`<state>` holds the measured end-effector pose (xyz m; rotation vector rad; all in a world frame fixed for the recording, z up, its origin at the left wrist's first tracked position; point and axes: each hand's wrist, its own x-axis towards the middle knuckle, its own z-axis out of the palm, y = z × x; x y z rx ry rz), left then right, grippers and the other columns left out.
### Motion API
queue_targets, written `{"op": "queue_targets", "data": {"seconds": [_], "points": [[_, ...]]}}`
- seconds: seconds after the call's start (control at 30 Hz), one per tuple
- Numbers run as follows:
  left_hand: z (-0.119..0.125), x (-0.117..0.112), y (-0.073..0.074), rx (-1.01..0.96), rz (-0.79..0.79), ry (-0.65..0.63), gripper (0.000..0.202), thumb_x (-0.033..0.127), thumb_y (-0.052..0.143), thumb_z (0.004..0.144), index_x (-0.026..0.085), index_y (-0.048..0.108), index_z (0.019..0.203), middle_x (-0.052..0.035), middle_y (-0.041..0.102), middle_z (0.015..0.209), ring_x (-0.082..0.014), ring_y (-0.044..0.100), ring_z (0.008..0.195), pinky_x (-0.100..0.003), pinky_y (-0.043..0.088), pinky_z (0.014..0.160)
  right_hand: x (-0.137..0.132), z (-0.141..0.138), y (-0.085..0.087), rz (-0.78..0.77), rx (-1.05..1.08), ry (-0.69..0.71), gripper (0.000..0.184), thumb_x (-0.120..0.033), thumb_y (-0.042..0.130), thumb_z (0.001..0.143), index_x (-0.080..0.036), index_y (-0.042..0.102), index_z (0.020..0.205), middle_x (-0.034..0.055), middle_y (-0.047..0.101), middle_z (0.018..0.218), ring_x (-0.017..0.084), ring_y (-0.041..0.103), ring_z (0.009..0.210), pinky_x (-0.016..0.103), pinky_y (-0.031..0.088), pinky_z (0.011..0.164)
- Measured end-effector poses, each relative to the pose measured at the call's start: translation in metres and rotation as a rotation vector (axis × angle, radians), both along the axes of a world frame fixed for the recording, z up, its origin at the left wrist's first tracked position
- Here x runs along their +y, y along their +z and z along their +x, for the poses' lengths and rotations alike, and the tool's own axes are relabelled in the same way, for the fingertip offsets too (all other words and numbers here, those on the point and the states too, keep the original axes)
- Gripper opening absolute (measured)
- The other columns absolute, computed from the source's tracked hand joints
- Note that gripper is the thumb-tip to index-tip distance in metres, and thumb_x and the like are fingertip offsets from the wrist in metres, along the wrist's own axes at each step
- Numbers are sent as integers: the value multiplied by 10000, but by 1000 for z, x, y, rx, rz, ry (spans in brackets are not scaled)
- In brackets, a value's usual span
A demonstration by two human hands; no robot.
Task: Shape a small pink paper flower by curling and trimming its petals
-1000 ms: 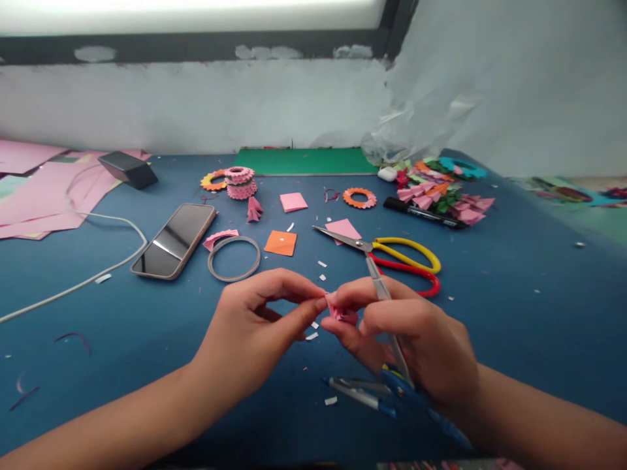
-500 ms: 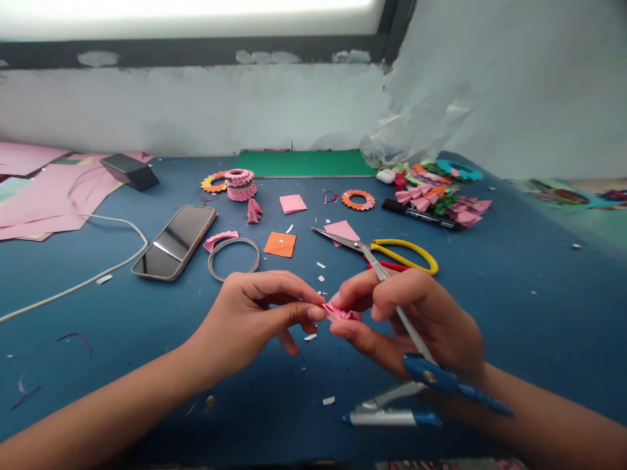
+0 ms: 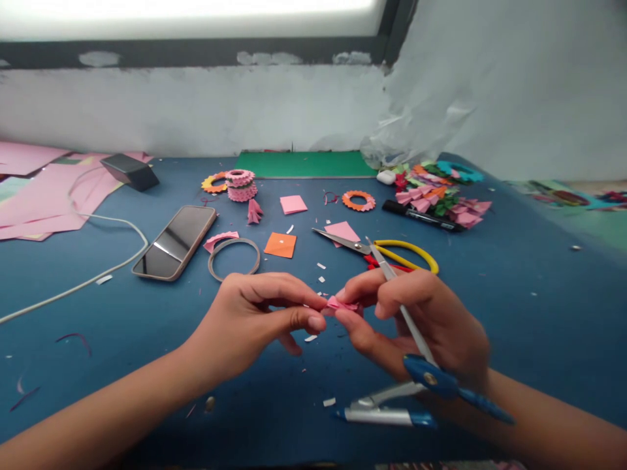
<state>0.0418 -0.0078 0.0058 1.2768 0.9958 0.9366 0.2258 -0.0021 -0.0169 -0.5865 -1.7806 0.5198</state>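
A small piece of folded pink paper (image 3: 341,304) is pinched between both hands, above the blue table. My left hand (image 3: 262,310) is closed on its left end with thumb and forefinger. My right hand (image 3: 426,313) grips its right end with fingertips and also holds a drawing compass (image 3: 416,336). One metal leg of the compass points up between the fingers; its blue hinge lies under the palm and the pen leg hangs spread below. Just beyond the right hand lie open scissors (image 3: 358,246) with yellow and red handles.
Orange paper (image 3: 279,245), pink squares (image 3: 292,203) and a grey ring (image 3: 234,258) lie ahead. A phone (image 3: 175,243) and white cable (image 3: 117,264) are left. Behind stand pink paper rings (image 3: 241,185); right are a black marker (image 3: 424,216) and a pile of folded paper pieces (image 3: 431,189).
My right fingers have shifted on the folded pink paper, which has turned a little. The compass has moved slightly with my right hand; my left hand stays nearly still.
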Motion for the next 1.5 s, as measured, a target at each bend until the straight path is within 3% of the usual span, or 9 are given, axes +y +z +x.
{"op": "queue_targets", "data": {"seconds": [0.23, 0.43, 0.77, 0.97, 1.13, 1.23, 1.33, 1.5], "points": [[3, -5, 1, 183, 155, 36, 71, 236, 705, 734, 175, 732, 756, -33, 685, 768, -128, 626, 621, -180, 555, 470, -2, 1, 4, 45, -61, -25, 267, -41, 634, 735, -226, 453, 798, 4, 619, 795, 129, 649, 685, 223, 570, 550], [7, -8, 2, 349, 353, 116, 76, 186, 653, 756, 156, 694, 699, -32, 687, 731, -109, 612, 613, -140, 484, 453, -4, 1, 3, 120, -143, -65, 263, -35, 647, 730, -217, 465, 782, 6, 629, 821, 105, 641, 665, 198, 563, 577], [12, -12, 0, 409, 263, 184, 55, 208, 642, 731, 164, 673, 717, -12, 667, 664, -118, 613, 587, -157, 486, 456, -8, -2, -2, 136, -211, -45, 247, -35, 644, 741, -218, 482, 773, -2, 635, 851, 78, 626, 635, 153, 530, 560], [12, -13, -3, 368, 363, 201, 55, 176, 624, 739, 162, 624, 687, 8, 629, 643, -89, 572, 547, -147, 475, 456, -8, 0, -5, 123, -232, -21, 201, -73, 615, 783, -232, 492, 769, -15, 639, 827, 87, 620, 611, 170, 525, 512], [9, -13, -2, 360, 410, 166, 60, 168, 623, 766, 167, 668, 725, -3, 677, 715, -89, 598, 601, -131, 481, 481, -8, 5, -4, 123, -238, 41, 255, -16, 641, 726, -237, 518, 758, -55, 658, 765, 94, 638, 604, 167, 531, 513], [5, -10, 1, 339, 352, 112, 76, 184, 630, 771, 166, 691, 729, -18, 696, 741, -108, 617, 619, -142, 486, 461, -7, 2, 0, 81, -217, 41, 310, 5, 641, 713, -220, 439, 646, -41, 647, 747, 79, 620, 572, 146, 515, 467], [0, -5, 4, 297, 261, 24, 85, 194, 632, 779, 169, 707, 748, -27, 697, 776, -118, 626, 601, -164, 509, 453, -4, -2, 2, 42, -81, 93, 304, 16, 610, 710, -219, 418, 686, -22, 619, 760, 87, 613, 597, 173, 540, 492], [-6, -1, 7, 214, 206, -69, 85, 186, 643, 787, 187, 728, 777, -6, 668, 753, -82, 607, 537, -150, 523, 452, -3, -3, -1, -203, 99, 131, 253, -21, 558, 768, -233, 423, 800, -21, 584, 778, 89, 597, 592, 196, 533, 511]]}}
